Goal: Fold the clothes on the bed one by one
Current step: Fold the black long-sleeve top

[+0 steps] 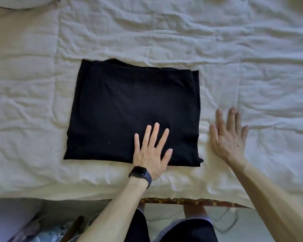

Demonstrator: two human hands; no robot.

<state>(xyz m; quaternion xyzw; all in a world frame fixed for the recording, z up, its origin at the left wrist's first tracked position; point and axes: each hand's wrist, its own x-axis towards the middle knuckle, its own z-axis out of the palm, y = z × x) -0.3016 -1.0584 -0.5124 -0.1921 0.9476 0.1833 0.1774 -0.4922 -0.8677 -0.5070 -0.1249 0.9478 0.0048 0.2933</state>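
A black garment (129, 105) lies folded into a flat rectangle in the middle of the bed. My left hand (152, 149), with a dark watch on its wrist, presses flat on the garment's near edge, fingers straight and spread. My right hand (229, 135) lies flat on the cover just right of the garment, fingers straight, apart from the cloth. Neither hand holds anything.
A wrinkled white quilted cover (234, 58) spreads over the whole bed. The bed's near edge (191, 200) shows a patterned strip beneath. A pale pillow (23, 2) sits at the far left corner. Assorted items (33, 229) lie on the floor at lower left.
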